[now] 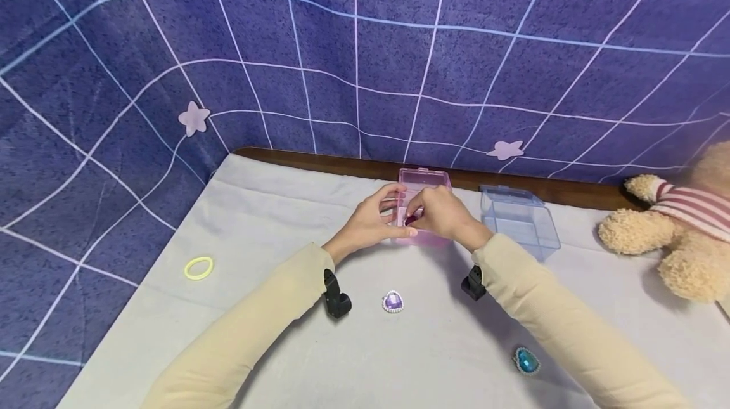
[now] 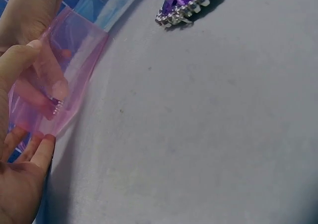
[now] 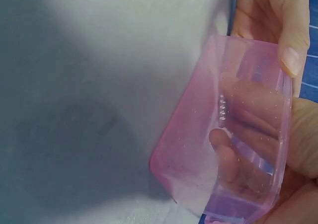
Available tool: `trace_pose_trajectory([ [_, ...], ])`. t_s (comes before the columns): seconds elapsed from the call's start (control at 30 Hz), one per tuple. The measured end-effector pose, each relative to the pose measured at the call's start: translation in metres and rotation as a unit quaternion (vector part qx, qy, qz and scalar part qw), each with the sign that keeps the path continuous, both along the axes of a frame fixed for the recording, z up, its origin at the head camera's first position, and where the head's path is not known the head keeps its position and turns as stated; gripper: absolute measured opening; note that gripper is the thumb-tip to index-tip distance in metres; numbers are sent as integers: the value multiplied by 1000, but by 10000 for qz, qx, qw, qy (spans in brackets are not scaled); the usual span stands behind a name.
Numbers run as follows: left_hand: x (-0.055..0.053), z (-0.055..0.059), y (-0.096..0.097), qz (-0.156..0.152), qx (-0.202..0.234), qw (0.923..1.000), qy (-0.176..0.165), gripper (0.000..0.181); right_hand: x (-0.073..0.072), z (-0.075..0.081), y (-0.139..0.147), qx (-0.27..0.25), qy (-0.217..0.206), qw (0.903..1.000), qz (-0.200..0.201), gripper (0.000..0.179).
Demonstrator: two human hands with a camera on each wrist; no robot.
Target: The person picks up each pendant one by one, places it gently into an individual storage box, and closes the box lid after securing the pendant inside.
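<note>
A clear pink plastic box (image 1: 433, 239) stands with its lid raised near the back edge of the table. My left hand (image 1: 367, 222) holds it from the left, thumb along the front rim and fingers spread against the side. Reaching down into the box, my right hand (image 1: 441, 211) pinches a dark magenta gem (image 1: 410, 220) between thumb and fingers. Through the pink wall in the right wrist view, the gem's beaded silver edge (image 3: 222, 112) shows beside the fingertips. Most of the gem is hidden by the fingers.
A clear blue box (image 1: 530, 228) with its lid up stands right of the pink one. In front lie a purple heart gem (image 1: 393, 301) and a teal heart gem (image 1: 526, 361). A yellow ring (image 1: 198, 268) lies left; a teddy bear (image 1: 684, 238) sits far right.
</note>
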State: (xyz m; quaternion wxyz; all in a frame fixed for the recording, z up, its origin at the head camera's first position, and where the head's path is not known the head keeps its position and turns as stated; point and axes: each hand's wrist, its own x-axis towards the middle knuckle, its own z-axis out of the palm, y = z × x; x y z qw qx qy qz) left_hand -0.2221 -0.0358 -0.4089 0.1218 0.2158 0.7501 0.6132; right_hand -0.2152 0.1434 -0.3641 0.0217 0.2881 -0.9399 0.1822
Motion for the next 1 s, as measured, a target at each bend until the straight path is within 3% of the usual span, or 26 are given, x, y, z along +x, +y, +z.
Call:
trace_pose_trajectory([
  [0.47,-1,0,-1,-34,19,10000,69,82,-1,2,-4,302,-291,9988,-264,15],
  [0.67,-1,-2,-1,-26,-2,10000,59,81,-2,3,-3,286,-297,9991,-30,15],
  [0.83,-1,-1,-1,-56,-2,10000,41,80,0,7,2,-38,-213,9994,261,12],
  [1.0,-1,0,-2,-61,-32,10000,30,80,11,19,5,-531,5,9981,296,13],
])
